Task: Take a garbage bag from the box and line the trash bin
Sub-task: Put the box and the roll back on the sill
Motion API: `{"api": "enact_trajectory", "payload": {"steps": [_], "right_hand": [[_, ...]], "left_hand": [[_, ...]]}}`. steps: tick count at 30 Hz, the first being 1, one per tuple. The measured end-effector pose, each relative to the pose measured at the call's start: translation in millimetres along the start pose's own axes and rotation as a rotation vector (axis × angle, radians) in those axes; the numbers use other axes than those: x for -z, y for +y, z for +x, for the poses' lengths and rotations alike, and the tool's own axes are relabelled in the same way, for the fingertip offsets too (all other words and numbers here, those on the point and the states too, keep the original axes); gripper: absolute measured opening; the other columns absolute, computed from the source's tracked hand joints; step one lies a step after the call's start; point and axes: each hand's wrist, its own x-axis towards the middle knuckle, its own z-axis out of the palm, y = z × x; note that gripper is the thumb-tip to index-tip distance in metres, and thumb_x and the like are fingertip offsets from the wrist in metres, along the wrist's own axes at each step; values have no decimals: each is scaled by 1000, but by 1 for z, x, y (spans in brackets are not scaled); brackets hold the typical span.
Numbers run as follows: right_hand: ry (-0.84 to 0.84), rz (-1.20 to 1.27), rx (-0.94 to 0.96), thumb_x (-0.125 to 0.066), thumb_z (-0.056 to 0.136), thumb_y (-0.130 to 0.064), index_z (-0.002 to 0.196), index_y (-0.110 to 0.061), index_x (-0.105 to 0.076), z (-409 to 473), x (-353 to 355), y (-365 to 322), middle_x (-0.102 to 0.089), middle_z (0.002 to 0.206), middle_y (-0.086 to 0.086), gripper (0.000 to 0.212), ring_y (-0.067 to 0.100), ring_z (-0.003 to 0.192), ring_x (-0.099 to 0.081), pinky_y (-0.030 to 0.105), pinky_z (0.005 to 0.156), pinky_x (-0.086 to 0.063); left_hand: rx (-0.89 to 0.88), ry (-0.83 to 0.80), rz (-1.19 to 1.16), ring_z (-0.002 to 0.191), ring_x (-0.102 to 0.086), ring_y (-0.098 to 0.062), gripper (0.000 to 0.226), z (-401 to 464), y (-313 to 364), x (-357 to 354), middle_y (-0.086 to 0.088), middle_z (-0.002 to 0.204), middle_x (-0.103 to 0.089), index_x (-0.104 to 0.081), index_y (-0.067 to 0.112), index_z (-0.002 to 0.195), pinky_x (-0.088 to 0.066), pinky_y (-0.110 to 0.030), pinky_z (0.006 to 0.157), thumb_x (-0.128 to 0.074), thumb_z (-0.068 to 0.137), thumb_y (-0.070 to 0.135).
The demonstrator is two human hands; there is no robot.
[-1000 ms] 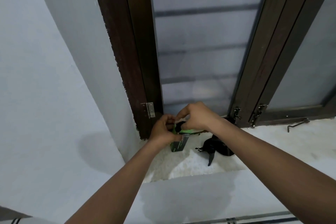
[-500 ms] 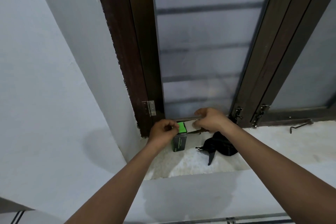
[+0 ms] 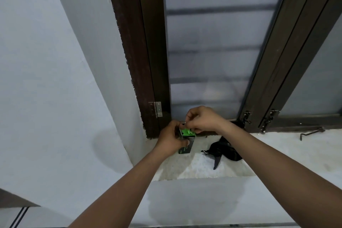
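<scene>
Garbage-bag box, a small dark cardboard carton with a bright green top flap (image 3: 186,141), stands on the pale speckled stone window sill (image 3: 277,155), tucked into the left corner against the dark brown wooden window frame (image 3: 146,61). I've got my left hand (image 3: 171,141) wrapped around the carton's left side, thumb across its front, so most of that face is covered and I can't read the print on it. My right hand (image 3: 200,119) is up over the opening, fingers pinched together at the green flap; whether I'm gripping the flap itself or a bag edge just inside, I can't tell, the fingertips hide that spot. Inside of the carton: hidden too. Just to the right on the sill lies a crumpled black fabric piece with a trailing strap (image 3: 224,151), close to the carton but not touching it, and my right forearm crosses over its far edge. Behind it all, the frosted glass pane (image 3: 212,52) shows only blurred horizontal bars. Silver hinge (image 3: 157,109) on the frame just above my left hand. Farther right, a dark metal stay hook (image 3: 312,133) rests on the sill, well apart from the carton. No bin anywhere in my view.
</scene>
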Motion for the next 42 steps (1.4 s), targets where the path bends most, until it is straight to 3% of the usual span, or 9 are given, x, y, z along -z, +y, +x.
{"api": "enact_trajectory", "payload": {"steps": [4, 9, 17, 22, 28, 33, 36, 39, 42], "right_hand": [[-36, -192, 16, -77, 82, -15, 100, -7, -74, 7, -1, -11, -74, 86, 7, 19, 8, 60, -67, 18, 58, -59], [-144, -254, -3, -75, 85, -11, 94, -15, -71, 14, 2, -18, -69, 80, -2, 10, 6, 64, -67, 18, 61, -58], [-36, -264, 43, -74, 83, -6, 98, -19, -80, 24, -15, -19, -65, 72, -20, 21, -7, 68, -59, 5, 56, -41], [63, -322, 46, -73, 78, -4, 84, -28, -78, 24, -21, -19, -64, 66, -21, 24, -1, 71, -64, 13, 61, -46], [148, -422, 114, -72, 76, -10, 86, -31, -77, 23, -34, -10, -76, 92, -10, 24, 12, 86, -70, 28, 78, -59], [242, -425, 136, -78, 77, -19, 80, -18, -80, 25, -38, 7, -75, 83, 2, 3, 19, 79, -70, 31, 71, -58], [236, -401, 156, -73, 80, -18, 74, -13, -81, 23, -44, 21, -73, 77, 6, 11, 20, 74, -68, 28, 63, -52], [290, -459, 214, -68, 85, -27, 85, -14, -80, 18, -46, 29, -64, 100, 8, 17, 27, 91, -62, 33, 73, -55], [180, -553, 161, -59, 87, -41, 109, -29, -78, 13, -44, 34, -50, 122, 2, 32, 27, 108, -52, 37, 91, -53]], "left_hand": [[7, 18, -15, 101, -69, -17, 54, 1, 0, 1, 1, 108, -70, -52, 28, 104, -61, -37, 85, -90, 69, 12], [16, 28, -63, 104, -69, -16, 62, 2, -1, 2, 2, 113, -68, -48, 27, 109, -61, -38, 89, -92, 67, 11], [30, 20, -183, 106, -69, -15, 66, 4, -1, 0, 1, 114, -69, -47, 24, 114, -59, -31, 90, -90, 69, 3], [25, 12, -204, 106, -69, -14, 66, 7, -4, 1, 1, 115, -69, -48, 23, 115, -60, -33, 92, -90, 68, 4], [7, 21, -205, 106, -69, -14, 68, 8, -5, 1, 2, 113, -69, -47, 25, 116, -59, -32, 91, -91, 67, 6], [-7, 41, -211, 102, -69, -13, 64, 9, -6, 0, 4, 109, -66, -48, 20, 113, -61, -30, 84, -90, 68, 3], [-23, 76, -212, 100, -70, -22, 61, 10, -10, 0, -1, 107, -66, -48, 21, 108, -60, -40, 84, -89, 67, 2], [-52, 87, -218, 97, -70, -20, 59, 11, -12, 0, -1, 106, -67, -49, 25, 103, -60, -38, 82, -87, 67, -1], [-91, 93, -188, 92, -71, -14, 51, 10, -13, -1, 4, 101, -70, -54, 27, 100, -60, -33, 81, -84, 69, 0]]}}
